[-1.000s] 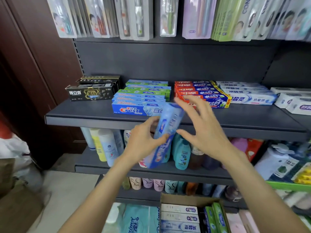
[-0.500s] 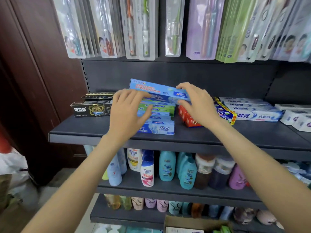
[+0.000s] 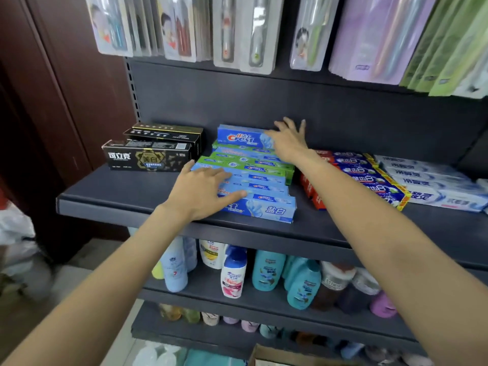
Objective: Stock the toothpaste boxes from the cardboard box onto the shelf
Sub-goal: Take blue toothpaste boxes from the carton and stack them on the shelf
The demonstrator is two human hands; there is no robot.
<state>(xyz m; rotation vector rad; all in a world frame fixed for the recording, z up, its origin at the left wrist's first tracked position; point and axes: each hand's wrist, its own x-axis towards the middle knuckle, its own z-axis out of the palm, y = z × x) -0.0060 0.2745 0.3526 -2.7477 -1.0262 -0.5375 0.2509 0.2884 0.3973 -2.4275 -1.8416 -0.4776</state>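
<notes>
A blue toothpaste box (image 3: 239,137) lies on top of the back of a row of blue and green toothpaste boxes (image 3: 260,180) on the dark shelf (image 3: 105,196). My right hand (image 3: 287,140) rests on the right end of that top box, fingers spread and straight toward the back panel. My left hand (image 3: 203,191) lies flat with straight fingers on the blue boxes at the front of the row. A corner of the cardboard box (image 3: 266,356) shows at the bottom edge.
Black toothpaste boxes (image 3: 150,154) stand left of the row; red-and-blue boxes (image 3: 356,178) and white boxes (image 3: 435,186) lie to the right. Toothbrush packs (image 3: 237,30) hang overhead. Shampoo bottles (image 3: 266,270) fill the shelf below. A brown wall is at the left.
The blue box went from held in both hands in the air to lying on the back of the stack. My left hand let go and dropped onto the front boxes.
</notes>
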